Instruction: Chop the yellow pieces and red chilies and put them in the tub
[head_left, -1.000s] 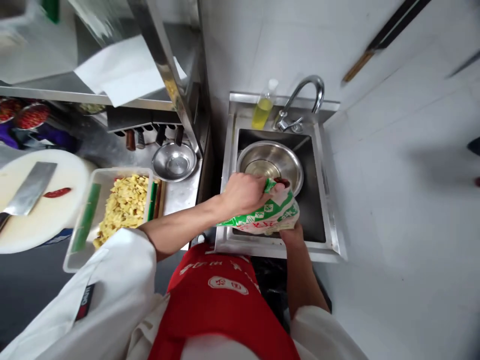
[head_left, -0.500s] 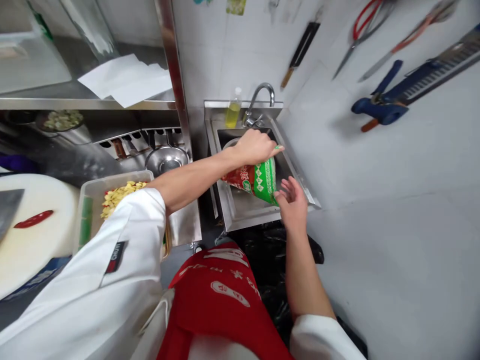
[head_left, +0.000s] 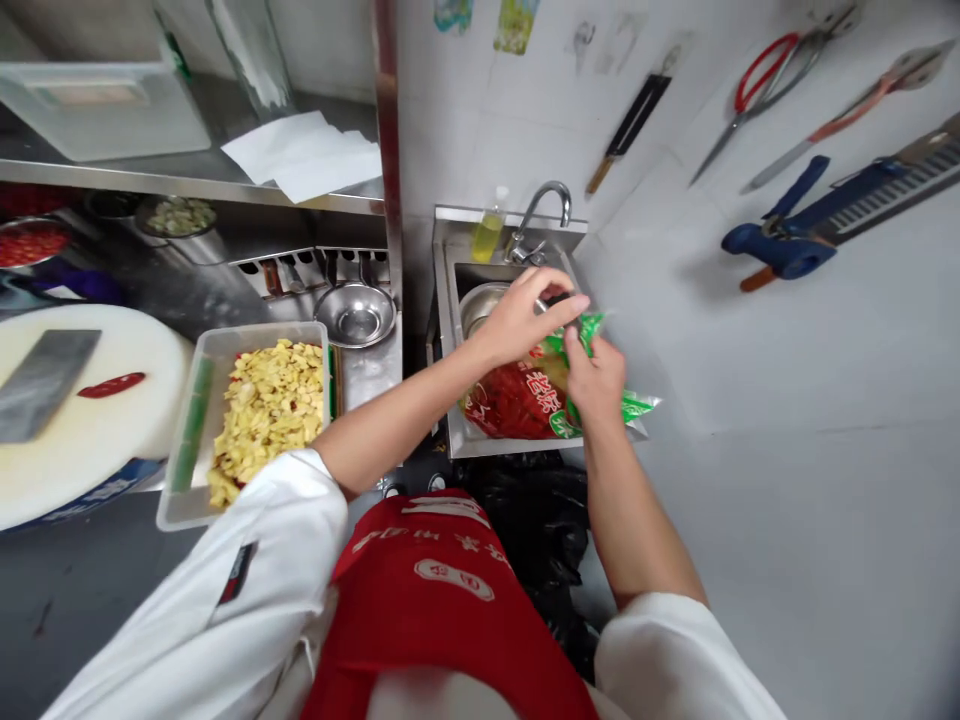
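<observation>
A plastic bag with green and clear parts, white print and red contents lies bulging over the front of the steel sink. My right hand is closed on the bag's gathered green top, and a loose green corner sticks out to its right. My left hand is over the sink, its thumb reaching toward my right thumb. Its fingers curl around something small, dark and partly shiny, too hidden to name. Behind my left hand, a round metal bowl shows in the basin.
A faucet and a bottle of yellow liquid stand behind the sink. On the left are a tub of yellow slices, a small steel pan, and a cutting board with a cleaver and red chili.
My hands have come together at the bag's top. The right hand, fingers spread before, has closed on it. The bag now rests lower, with its red contents facing up. The view has shifted left.
</observation>
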